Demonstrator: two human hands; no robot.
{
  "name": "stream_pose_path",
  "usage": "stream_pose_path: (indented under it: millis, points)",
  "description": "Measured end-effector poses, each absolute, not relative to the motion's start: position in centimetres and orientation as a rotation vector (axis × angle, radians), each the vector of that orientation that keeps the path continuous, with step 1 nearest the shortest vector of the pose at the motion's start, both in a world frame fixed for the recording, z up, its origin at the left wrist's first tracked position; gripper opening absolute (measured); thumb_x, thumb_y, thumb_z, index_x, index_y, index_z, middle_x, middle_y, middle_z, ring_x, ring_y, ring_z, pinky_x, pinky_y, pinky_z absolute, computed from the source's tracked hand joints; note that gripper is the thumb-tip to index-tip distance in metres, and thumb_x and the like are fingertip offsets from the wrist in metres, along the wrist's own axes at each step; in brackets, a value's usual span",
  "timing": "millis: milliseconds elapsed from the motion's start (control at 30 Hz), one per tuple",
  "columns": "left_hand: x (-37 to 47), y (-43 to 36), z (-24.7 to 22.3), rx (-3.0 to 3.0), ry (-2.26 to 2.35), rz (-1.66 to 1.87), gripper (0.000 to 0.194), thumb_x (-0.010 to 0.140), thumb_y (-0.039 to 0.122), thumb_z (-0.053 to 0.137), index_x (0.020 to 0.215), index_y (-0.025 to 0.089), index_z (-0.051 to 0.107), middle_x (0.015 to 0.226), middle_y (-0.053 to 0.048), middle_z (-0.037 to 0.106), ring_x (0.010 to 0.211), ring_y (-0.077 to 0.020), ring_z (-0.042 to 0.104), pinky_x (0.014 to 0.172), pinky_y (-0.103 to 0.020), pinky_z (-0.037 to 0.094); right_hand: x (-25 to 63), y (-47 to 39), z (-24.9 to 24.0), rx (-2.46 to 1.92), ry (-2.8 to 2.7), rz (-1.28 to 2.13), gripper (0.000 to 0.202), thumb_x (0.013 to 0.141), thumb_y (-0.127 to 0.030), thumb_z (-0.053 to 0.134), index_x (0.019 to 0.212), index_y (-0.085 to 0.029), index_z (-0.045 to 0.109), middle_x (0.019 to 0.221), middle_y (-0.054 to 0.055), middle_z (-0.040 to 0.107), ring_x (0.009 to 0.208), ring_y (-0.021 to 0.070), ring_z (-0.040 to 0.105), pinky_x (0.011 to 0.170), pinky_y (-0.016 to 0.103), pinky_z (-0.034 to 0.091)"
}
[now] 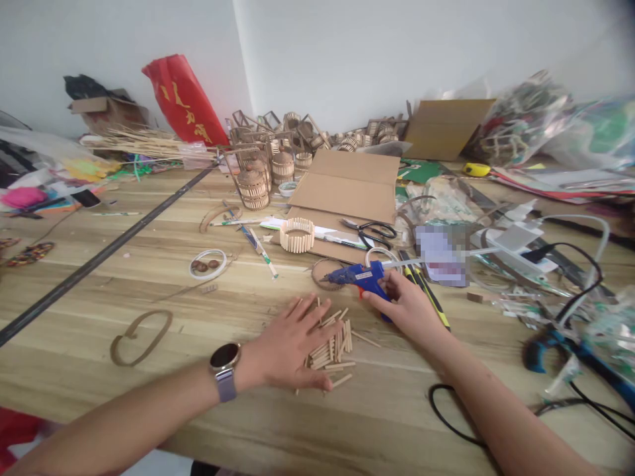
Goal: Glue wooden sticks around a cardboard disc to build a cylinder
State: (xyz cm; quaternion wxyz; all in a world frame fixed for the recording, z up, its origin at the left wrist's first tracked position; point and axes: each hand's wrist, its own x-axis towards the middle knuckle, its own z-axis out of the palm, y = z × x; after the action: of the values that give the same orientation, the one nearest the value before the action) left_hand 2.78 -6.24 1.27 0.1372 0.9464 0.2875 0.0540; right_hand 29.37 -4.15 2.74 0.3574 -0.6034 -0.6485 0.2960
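Observation:
My left hand (292,344) lies spread, palm down, over a loose pile of short wooden sticks (342,337), its fingers apart and partly covering them. To its right, my right hand (409,304) has its thumb and fingers around the handle of a blue glue gun (370,274), whose nozzle points left. A white glue stick sticks out of the gun's back. Behind the nozzle lies a thin brown hoop (317,272). Farther back stands a ring of upright wooden sticks (296,237).
Black scissors (372,231) and cardboard sheets (347,188) lie beyond the gun. Small wooden buckets (253,188) stand at the back. A brown strip loop (119,344), a white ring with brown beads (207,263) and a long dark bar (109,248) are left. Cables and blue-handled pliers (538,350) lie right.

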Motion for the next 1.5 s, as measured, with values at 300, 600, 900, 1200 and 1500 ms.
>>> stream_pose_path:
  millis: [300,600,900,1200,1500]
  points:
    - [7.5,-7.1,1.1,2.816,0.638,0.294,0.072,0.087,0.072,0.042,0.142,0.025,0.046,0.150,-0.016,0.041,0.143,-0.0418,0.027,0.114,-0.059,0.025,29.3,-4.3,3.1,-1.592,-1.699,0.712,0.029,0.076,-0.047,0.064,0.090,-0.022,0.058,0.078,0.003,0.066,0.070,0.0211,0.061,0.067,0.035,0.048]
    - [5.7,-5.0,3.6,2.707,0.900,0.847,0.031,0.099,0.039,0.044,0.117,0.022,0.060,0.123,-0.011,0.062,0.123,-0.0267,0.054,0.108,-0.048,0.040,29.1,-4.2,3.1,-1.549,-1.561,0.860,0.028,0.076,-0.047,0.062,0.090,-0.022,0.060,0.077,0.001,0.067,0.070,0.0209,0.062,0.062,0.032,0.047]
    - [3.7,7.1,3.6,2.293,1.566,0.987,0.037,0.077,0.024,0.075,0.110,0.020,0.060,0.148,-0.014,0.030,0.143,-0.0384,0.025,0.115,-0.053,0.029,29.1,-4.3,2.8,-1.633,-1.463,1.033,0.030,0.073,-0.052,0.065,0.077,-0.022,0.059,0.055,-0.003,0.054,0.049,0.0155,0.051,0.046,0.028,0.040]
    - [2.1,4.5,3.7,2.215,1.522,1.060,0.006,0.085,0.026,0.062,0.088,0.020,0.063,0.147,-0.010,0.040,0.142,-0.0312,0.032,0.116,-0.052,0.028,29.2,-4.1,3.1,-1.596,-1.367,1.081,0.033,0.070,-0.053,0.065,0.078,-0.022,0.057,0.054,-0.004,0.054,0.050,0.0144,0.050,0.049,0.027,0.042]
    - [-0.6,-0.6,3.8,1.848,1.393,1.028,0.019,0.086,0.037,0.060,0.092,0.020,0.064,0.141,-0.012,0.049,0.138,-0.0250,0.041,0.111,-0.043,0.038,29.6,-3.9,2.0,-1.619,-1.384,1.102,0.036,0.074,-0.057,0.062,0.079,-0.021,0.056,0.057,-0.003,0.054,0.052,0.0145,0.051,0.051,0.028,0.042]
